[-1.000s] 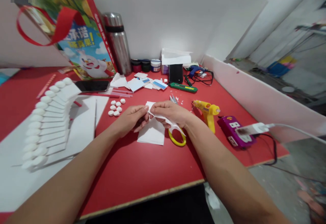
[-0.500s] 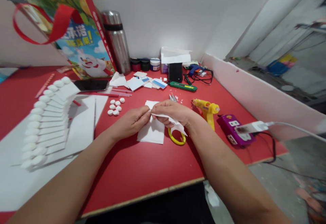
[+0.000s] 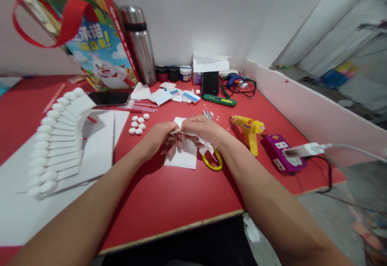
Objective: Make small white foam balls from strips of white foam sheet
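Note:
A thin white paper strip (image 3: pixel 205 144) runs between my two hands and hangs down by the right palm. My left hand (image 3: pixel 161 137) pinches its end between thumb and finger, the other fingers curled below. Close against it, my right hand (image 3: pixel 203 130) is closed on the same paper. Under both hands lies a white rectangular sheet (image 3: pixel 181 157) on the red table. Scissors with yellow handles (image 3: pixel 215 167) rest beside the right hand, their blades partly hidden by it. Several small white round pieces (image 3: pixel 138 124) sit left of the hands.
A white fan-like row of cards with round tips (image 3: pixel 63 141) stands on white board at left. At right are a yellow glue gun (image 3: pixel 249 126) and purple power strip (image 3: pixel 281 153). A green cutter (image 3: pixel 219 100), paper scraps, jars, flask (image 3: pixel 140 48) and bag (image 3: pixel 102 52) are behind.
My left hand has turned, its lower fingers now showing under the paper. The paper's loose end is bunched closer to my right hand. The whole view has shifted slightly.

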Tool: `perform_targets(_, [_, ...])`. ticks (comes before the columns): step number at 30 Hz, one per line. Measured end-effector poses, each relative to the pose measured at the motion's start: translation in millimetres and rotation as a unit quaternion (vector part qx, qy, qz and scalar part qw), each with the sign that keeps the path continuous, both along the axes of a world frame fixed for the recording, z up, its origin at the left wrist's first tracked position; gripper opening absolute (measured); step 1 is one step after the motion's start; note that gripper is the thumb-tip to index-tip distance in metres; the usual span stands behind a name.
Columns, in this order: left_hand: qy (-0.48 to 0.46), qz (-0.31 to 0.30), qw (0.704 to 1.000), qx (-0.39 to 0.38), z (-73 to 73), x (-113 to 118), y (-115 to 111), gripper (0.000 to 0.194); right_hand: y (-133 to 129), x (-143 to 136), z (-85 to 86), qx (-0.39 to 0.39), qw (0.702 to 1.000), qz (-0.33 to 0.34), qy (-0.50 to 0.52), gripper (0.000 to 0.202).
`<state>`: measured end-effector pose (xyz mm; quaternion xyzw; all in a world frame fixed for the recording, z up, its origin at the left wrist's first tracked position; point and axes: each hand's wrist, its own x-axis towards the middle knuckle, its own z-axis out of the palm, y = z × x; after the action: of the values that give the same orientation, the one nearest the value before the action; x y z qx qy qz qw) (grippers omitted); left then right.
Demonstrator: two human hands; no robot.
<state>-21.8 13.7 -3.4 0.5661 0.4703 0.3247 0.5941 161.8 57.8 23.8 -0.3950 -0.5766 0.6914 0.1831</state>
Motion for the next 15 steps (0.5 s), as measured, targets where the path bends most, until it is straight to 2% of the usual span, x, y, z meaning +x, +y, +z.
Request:
perform_targets(2, [-0.095,-0.025,0.99,-0.1,-0.5,0.2,1.5,0.044,-0.4,0.5,0.5,0.025,1.0,0.009,-0.015,0.018])
perform_targets(4, [-0.129,-0.037,0.981,-0.142,-0.5,-0.4,1.7,0.039,-0.4,0.8,0.0,0.048,0.998,0.024,-0.024,0.017])
perform_targets(9, [-0.132,-0.035,0.982,-0.132,2.5,-0.2,-1.4,0.028,0.5,-0.2,-6.9,0.105,0.993,0.007,-0.046,0.016])
perform_targets(15, [-0.057,-0.013,0.991,-0.119,5.6,2.4,-3.6,0.025,1.5,2.4,-7.3,0.131,0.99,0.027,-0.053,0.019])
